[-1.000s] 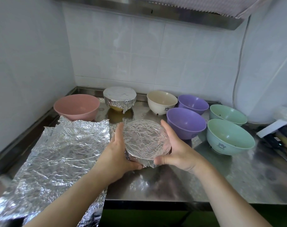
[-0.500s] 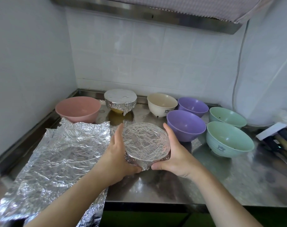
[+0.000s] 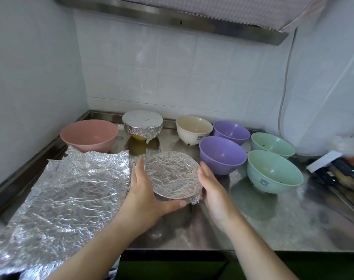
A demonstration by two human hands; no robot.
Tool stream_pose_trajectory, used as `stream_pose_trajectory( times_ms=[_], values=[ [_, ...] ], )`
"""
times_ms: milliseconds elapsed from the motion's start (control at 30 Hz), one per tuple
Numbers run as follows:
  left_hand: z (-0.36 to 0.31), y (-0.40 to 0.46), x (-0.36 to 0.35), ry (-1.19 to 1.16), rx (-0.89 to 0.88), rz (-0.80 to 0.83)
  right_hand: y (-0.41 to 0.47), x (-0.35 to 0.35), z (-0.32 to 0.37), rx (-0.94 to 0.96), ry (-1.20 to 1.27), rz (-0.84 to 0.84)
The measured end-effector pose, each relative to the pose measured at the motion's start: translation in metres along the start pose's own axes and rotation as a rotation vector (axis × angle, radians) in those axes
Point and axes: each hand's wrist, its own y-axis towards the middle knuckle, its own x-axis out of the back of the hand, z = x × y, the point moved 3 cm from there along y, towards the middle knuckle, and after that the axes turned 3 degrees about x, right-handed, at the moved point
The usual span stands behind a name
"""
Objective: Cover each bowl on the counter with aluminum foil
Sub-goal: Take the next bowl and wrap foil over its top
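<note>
1. Head view — foil-covered bowl at the front centre of the steel counter; left hand cups its left side, thumb curled under the near rim.
2. Right hand, fingers straight, lies against the bowl's right edge.
3. Foil sheet lies to the left; second covered bowl stands at the back.
4. Uncovered — pink bowl, cream bowl, two purple bowls, two green bowls.

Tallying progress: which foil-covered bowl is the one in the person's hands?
The foil-covered bowl at the front middle, between the left hand and right hand. The other foil-covered bowl stands untouched by the back wall.
</note>
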Motion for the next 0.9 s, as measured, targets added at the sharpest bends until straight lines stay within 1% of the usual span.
stream_pose_trajectory(
  times_ms=[133, 200, 300, 367, 433, 533, 633, 700, 767, 833, 900],
  values=[
    [0.002, 0.0, 0.001, 0.022, -0.034, -0.027, -0.012, -0.02, -0.006, 0.075, 0.092, -0.189],
    [0.002, -0.001, 0.0, 0.027, -0.037, -0.038, -0.012, -0.03, -0.005, 0.094, 0.184, -0.304],
    [0.005, -0.001, 0.0, 0.032, -0.036, -0.064, -0.007, -0.042, -0.009, 0.041, 0.33, -0.465],
    [0.006, -0.001, -0.001, 0.033, -0.038, -0.078, -0.005, -0.05, -0.008, 0.005, 0.419, -0.515],
    [0.006, -0.001, -0.002, 0.04, -0.031, -0.08, -0.002, -0.056, -0.008, -0.007, 0.487, -0.529],
    [0.005, -0.001, -0.003, 0.041, -0.013, -0.07, -0.001, -0.061, -0.009, 0.01, 0.519, -0.572],
    [0.006, 0.0, -0.002, 0.031, -0.004, -0.052, 0.0, -0.061, -0.012, 0.057, 0.482, -0.591],
    [0.009, 0.003, 0.001, 0.008, 0.01, -0.023, -0.002, -0.058, -0.012, 0.087, 0.45, -0.561],
    [0.014, 0.007, 0.006, -0.009, 0.02, 0.048, -0.006, -0.047, -0.007, 0.093, 0.381, -0.548],
    [0.017, 0.011, 0.011, -0.054, 0.044, 0.155, -0.003, -0.028, 0.0, 0.107, 0.294, -0.549],
    [0.015, 0.011, 0.016, -0.209, 0.089, 0.224, 0.006, -0.014, 0.013, 0.091, 0.187, -0.521]
  ],
)
